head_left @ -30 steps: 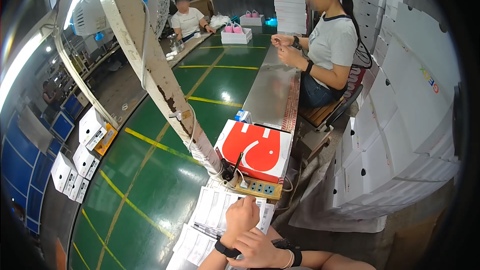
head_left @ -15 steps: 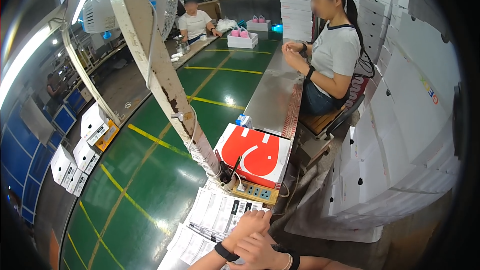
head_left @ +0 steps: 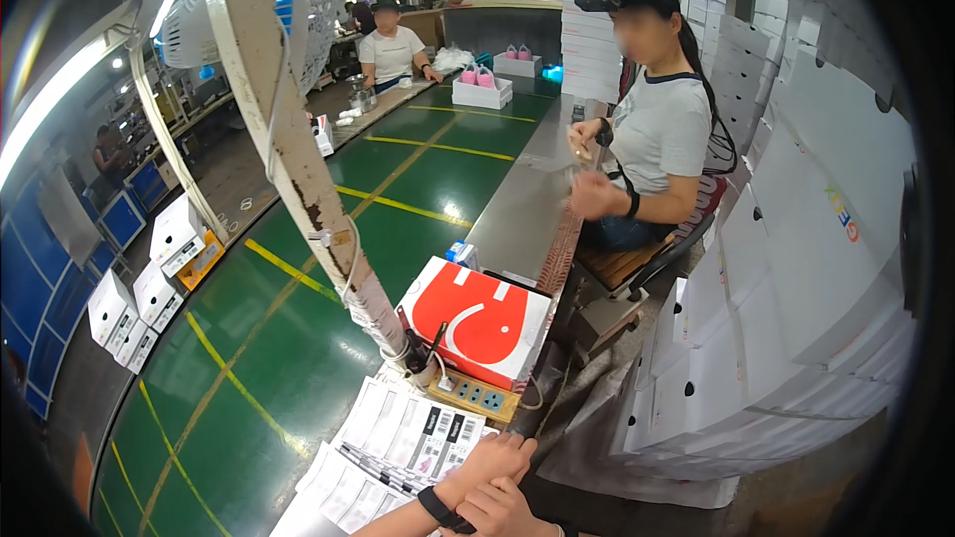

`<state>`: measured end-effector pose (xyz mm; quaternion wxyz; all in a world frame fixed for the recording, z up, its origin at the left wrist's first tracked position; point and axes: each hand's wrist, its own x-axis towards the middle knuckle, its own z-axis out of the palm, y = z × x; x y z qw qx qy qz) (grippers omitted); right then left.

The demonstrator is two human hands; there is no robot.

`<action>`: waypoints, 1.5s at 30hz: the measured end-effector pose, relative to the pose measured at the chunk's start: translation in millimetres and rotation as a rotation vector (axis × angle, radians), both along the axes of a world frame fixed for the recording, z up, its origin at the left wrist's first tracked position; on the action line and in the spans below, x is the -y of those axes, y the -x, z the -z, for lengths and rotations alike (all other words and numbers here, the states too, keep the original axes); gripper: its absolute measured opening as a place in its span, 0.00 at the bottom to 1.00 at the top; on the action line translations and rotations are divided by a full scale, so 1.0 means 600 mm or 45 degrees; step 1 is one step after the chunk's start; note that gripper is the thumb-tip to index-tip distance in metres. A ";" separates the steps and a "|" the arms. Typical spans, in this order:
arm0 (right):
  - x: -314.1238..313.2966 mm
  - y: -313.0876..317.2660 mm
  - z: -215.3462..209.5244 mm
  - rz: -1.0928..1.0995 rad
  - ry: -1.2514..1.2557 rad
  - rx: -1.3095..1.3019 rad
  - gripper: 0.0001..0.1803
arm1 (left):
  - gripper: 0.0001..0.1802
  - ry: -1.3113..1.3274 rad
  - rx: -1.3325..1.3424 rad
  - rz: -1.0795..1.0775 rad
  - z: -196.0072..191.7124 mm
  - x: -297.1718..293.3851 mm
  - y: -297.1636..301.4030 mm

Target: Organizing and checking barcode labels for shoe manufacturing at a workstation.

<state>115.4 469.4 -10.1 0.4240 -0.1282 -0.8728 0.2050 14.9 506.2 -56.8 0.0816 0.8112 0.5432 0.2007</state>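
At the bottom edge two hands meet: the left hand (head_left: 494, 460), with a black band at its wrist, rests with its fingers curled loosely on the near edge of the label sheets (head_left: 403, 447), and the right hand (head_left: 502, 509) lies closed over the left wrist, holding it. The sheets, several white ones printed with small stickers (an exact count is beyond what shows), fan out on the worktop (head_left: 517, 219) just in front of one red and white box (head_left: 477, 320), which sits against one yellow power strip (head_left: 476, 396). One rusty pole (head_left: 308, 179) rises beside the box and carries one fan (head_left: 298, 0). Beyond runs one green belt (head_left: 318, 308) marked with yellow lines. Two other people are seated: one in a cap (head_left: 647, 129) at the right of the worktop, one in a white shirt (head_left: 390, 45) far down the line. White boxes are stacked at the right (head_left: 796, 268). Compared with half a second earlier, the hands keep the same clasp on the sheets, and the view has tipped slightly upward.
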 end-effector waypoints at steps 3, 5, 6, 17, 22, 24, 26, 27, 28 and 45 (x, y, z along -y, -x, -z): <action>-0.007 -0.015 0.004 -0.004 -0.047 -0.021 0.18 | 0.06 -0.047 -0.023 0.018 -0.001 -0.010 -0.014; -0.007 -0.027 0.007 -0.017 -0.045 -0.009 0.18 | 0.05 -0.061 -0.046 0.031 -0.012 -0.013 -0.024; -0.008 -0.031 0.009 -0.032 -0.039 0.002 0.19 | 0.05 -0.072 -0.070 0.041 -0.015 -0.016 -0.028; -0.045 -0.042 0.006 -0.037 0.043 0.140 0.18 | 0.18 1.279 1.306 -0.254 0.056 -0.028 -0.033; -0.040 -0.033 0.008 -0.094 0.053 0.158 0.19 | 0.17 1.645 1.748 -0.441 0.028 -0.021 -0.031; -0.041 -0.024 0.000 -0.119 0.063 0.165 0.19 | 0.17 1.744 1.868 -0.524 0.023 -0.022 -0.025; -0.040 -0.013 -0.009 -0.155 0.068 0.164 0.19 | 0.16 1.827 1.991 -0.617 0.031 -0.013 -0.015; -0.040 -0.010 -0.014 -0.178 0.093 0.159 0.20 | 0.15 1.730 2.101 -0.555 0.048 -0.002 -0.013; -0.036 -0.007 -0.016 -0.198 0.122 0.154 0.20 | 0.14 1.635 2.204 -0.493 0.040 0.008 -0.009; -0.006 0.030 -0.014 -0.122 0.052 0.409 0.19 | 0.11 1.521 2.829 -0.760 0.051 0.027 0.040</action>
